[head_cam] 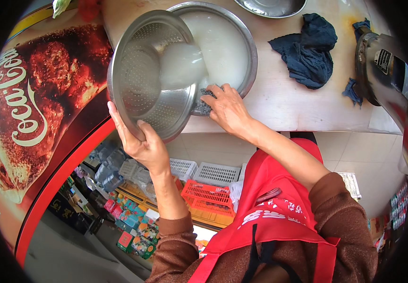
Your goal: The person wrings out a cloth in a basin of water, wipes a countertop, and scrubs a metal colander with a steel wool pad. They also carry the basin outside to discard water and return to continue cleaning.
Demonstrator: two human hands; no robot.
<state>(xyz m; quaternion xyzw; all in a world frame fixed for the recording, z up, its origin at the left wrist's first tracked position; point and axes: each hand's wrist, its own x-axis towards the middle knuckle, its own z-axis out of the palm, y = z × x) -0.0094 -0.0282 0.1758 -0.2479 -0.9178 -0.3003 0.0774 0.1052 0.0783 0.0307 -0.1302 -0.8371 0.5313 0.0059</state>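
Note:
My left hand (143, 143) grips the near-left rim of a perforated metal colander (175, 123), which is tilted over a metal basin (251, 67). Cloudy, whitish liquid (221, 42) fills the basin, and a blurred mass of it shows at the colander's right side. Between the fingers of my right hand (227, 108) is a grey scouring pad (205, 102), held at the basin's near edge beside the colander's rim. Part of the basin is hidden behind the colander.
Right of the basin lies a crumpled dark blue cloth (308, 53). A metal bowl (273, 5) stands at the far edge and a metal appliance (384, 67) at the right. A printed red-edged panel (48, 116) borders the left. Plastic crates (209, 194) sit below the table.

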